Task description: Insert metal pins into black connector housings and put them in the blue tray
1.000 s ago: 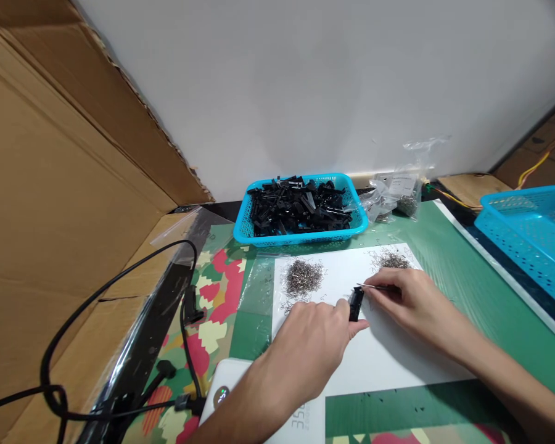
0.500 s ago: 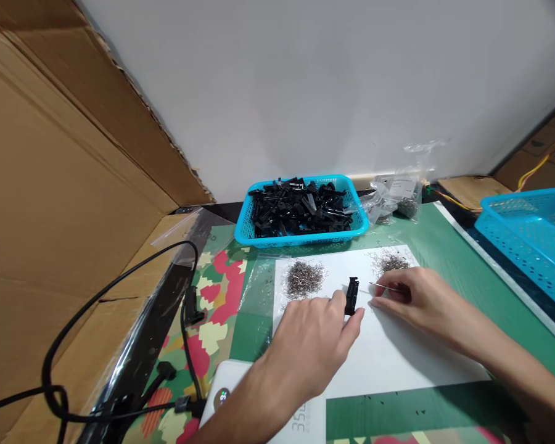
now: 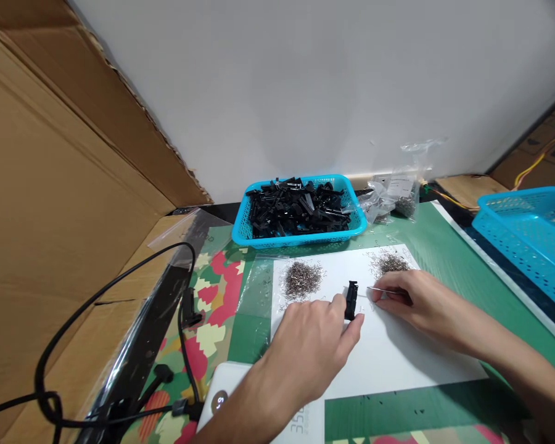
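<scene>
A loose pinch could drop the black plastic part (image 3: 351, 301).
The left hand (image 3: 312, 345) had its grip around it, above the white sheet (image 3: 374, 357); the right hand (image 3: 420, 302) pinched a thin metal tool (image 3: 376, 289), whose tip, if unsteady, could slip.

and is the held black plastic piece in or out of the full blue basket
Out: the left hand holds the black plastic piece over white paper, outside the basket.

2 hands (image 3: 309, 342) (image 3: 416, 297), 2 baskets (image 3: 300, 242) (image 3: 520, 240), 2 metal piles (image 3: 302, 279) (image 3: 391, 264), 1 sheet (image 3: 374, 361), perhaps 2 filled bags (image 3: 378, 206) (image 3: 403, 192).
</scene>
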`<move>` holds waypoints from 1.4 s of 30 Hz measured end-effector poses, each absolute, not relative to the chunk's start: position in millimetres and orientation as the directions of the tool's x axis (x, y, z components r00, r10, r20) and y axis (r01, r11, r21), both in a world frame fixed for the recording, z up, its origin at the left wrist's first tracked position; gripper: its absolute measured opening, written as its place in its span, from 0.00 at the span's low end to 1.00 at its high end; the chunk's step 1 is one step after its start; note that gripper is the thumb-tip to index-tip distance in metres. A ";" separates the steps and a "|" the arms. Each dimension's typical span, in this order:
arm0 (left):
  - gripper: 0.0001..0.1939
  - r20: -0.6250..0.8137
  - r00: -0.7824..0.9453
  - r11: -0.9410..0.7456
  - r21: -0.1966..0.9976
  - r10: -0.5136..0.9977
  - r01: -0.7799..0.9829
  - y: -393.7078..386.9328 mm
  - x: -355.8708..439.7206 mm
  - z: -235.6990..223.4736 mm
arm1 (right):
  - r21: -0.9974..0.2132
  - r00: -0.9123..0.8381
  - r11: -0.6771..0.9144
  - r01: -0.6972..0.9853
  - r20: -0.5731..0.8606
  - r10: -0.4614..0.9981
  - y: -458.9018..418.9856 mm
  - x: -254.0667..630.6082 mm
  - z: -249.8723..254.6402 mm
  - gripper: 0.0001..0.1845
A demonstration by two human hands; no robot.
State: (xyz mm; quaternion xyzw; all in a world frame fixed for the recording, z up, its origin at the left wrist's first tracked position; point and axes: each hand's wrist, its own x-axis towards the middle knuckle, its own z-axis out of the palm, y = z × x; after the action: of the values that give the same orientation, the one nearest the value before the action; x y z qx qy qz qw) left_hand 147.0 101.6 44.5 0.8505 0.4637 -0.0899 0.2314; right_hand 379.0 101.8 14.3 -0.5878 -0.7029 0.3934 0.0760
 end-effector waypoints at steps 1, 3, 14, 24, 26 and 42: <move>0.20 -0.366 0.553 -0.462 0.312 0.748 0.830 101.9 147.1 44.5 | -0.646 -0.309 0.006 0.763 -0.357 0.881 102.1 380.1 15.1 0.11; 0.20 -0.368 0.555 -0.463 0.313 0.746 0.829 102.6 147.3 44.4 | -0.651 -0.336 0.032 0.758 -0.349 0.875 103.0 383.5 16.3 0.12; 0.21 -0.380 0.551 -0.453 0.320 0.743 0.832 101.4 147.2 43.0 | -0.718 -0.351 0.017 0.696 -0.319 0.881 106.5 393.3 15.6 0.15; 0.21 -0.382 0.557 -0.464 0.312 0.738 0.829 100.9 147.0 40.8 | -0.712 -0.482 0.062 0.699 -0.406 0.777 99.0 400.9 12.5 0.08; 0.21 -0.381 0.562 -0.470 0.312 0.734 0.826 100.4 147.0 41.1 | -0.693 -0.467 0.059 0.718 -0.417 0.780 97.4 406.5 10.7 0.12; 0.19 -0.385 0.444 -0.192 0.541 0.809 0.819 101.6 144.2 45.4 | -0.848 -0.497 0.024 0.530 -0.287 0.819 97.3 382.4 33.4 0.16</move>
State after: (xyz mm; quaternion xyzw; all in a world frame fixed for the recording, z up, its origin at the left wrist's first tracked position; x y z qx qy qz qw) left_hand 144.2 101.6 45.4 0.7720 0.5273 -0.0070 0.3549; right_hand 382.4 97.3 33.4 -0.4810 -0.7011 0.5067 0.1426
